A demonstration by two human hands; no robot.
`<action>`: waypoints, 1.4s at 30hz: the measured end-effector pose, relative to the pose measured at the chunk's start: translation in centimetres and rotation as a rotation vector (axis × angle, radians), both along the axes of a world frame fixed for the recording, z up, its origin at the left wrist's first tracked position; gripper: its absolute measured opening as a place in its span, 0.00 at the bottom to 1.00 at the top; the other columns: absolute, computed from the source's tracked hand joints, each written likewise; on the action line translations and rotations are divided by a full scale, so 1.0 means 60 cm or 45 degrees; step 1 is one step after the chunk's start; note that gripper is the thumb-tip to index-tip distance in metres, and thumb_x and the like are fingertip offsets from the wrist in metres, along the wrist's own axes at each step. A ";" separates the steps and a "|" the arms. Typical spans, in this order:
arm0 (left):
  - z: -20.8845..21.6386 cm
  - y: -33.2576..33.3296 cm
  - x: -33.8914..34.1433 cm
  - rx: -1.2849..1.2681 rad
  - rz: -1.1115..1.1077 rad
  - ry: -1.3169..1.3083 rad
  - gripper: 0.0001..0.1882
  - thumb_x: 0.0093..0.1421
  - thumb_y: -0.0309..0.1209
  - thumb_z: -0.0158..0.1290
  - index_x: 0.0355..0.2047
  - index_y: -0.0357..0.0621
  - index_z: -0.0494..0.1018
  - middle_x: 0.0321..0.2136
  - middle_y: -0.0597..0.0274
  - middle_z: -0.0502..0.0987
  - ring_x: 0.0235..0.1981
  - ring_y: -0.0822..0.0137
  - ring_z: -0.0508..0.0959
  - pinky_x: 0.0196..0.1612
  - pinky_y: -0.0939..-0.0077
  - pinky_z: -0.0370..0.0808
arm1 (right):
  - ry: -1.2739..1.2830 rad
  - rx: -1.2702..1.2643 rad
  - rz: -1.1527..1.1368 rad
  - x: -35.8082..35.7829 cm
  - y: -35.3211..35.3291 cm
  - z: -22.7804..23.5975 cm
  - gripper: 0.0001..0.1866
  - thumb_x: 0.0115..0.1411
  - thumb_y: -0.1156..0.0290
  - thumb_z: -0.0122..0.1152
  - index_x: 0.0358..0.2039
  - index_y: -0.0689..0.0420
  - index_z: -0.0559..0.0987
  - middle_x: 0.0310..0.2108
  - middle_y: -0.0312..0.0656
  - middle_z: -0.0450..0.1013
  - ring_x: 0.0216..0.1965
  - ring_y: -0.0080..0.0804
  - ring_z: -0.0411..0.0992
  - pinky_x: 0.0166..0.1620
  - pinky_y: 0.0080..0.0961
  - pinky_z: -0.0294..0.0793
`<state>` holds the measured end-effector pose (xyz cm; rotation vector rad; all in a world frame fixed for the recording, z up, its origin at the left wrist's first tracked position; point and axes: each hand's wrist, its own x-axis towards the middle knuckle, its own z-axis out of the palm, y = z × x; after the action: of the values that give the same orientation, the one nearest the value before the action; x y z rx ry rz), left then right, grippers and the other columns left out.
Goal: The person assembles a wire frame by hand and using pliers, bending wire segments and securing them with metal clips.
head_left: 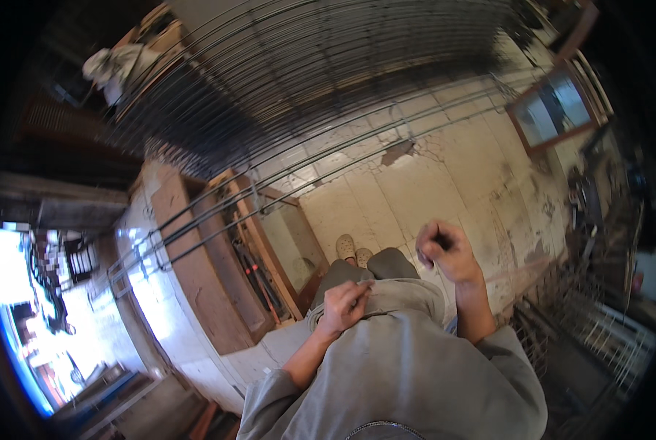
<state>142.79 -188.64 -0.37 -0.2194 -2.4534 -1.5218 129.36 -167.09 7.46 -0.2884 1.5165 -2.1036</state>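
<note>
Right hand (445, 253), raised at chest height, is curled into a loose fist around a small dark object (443, 240) too small to identify. Left hand (342, 304) rests with fingers bent against the hem of the grey shirt (408, 367), holding nothing visible. Below the hands: light shoes (353, 249) on a cracked tiled floor (445, 176). Long steel rods (284, 176) cross a wooden workbench (218, 271) to the left.
</note>
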 end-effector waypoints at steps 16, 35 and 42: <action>0.031 0.108 -0.177 1.030 -0.248 -0.722 0.18 0.74 0.39 0.39 0.32 0.40 0.67 0.20 0.71 0.61 0.22 0.77 0.60 0.25 0.79 0.60 | 0.063 0.243 -0.154 -0.062 -0.018 -0.019 0.09 0.58 0.72 0.68 0.36 0.64 0.80 0.27 0.38 0.77 0.29 0.26 0.75 0.31 0.25 0.72; 0.038 0.168 -0.283 0.228 0.038 -0.281 0.31 0.67 0.53 0.44 0.56 0.36 0.67 0.55 0.42 0.69 0.59 0.46 0.68 0.59 0.58 0.67 | 0.609 -0.104 0.102 -0.237 0.075 -0.009 0.14 0.65 0.61 0.61 0.33 0.61 0.78 0.29 0.42 0.76 0.26 0.30 0.72 0.33 0.26 0.72; 0.019 0.093 -0.397 -0.627 0.251 -0.198 0.19 0.62 0.36 0.54 0.51 0.41 0.71 0.49 0.49 0.73 0.52 0.47 0.72 0.52 0.56 0.70 | 0.519 0.476 -0.216 -0.276 0.106 -0.144 0.08 0.67 0.68 0.57 0.34 0.58 0.74 0.21 0.33 0.63 0.21 0.17 0.58 0.24 0.18 0.59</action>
<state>118.99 -183.07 0.75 0.0588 -2.8389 -0.8680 112.80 -160.75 -1.20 -0.4844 2.2027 -1.9067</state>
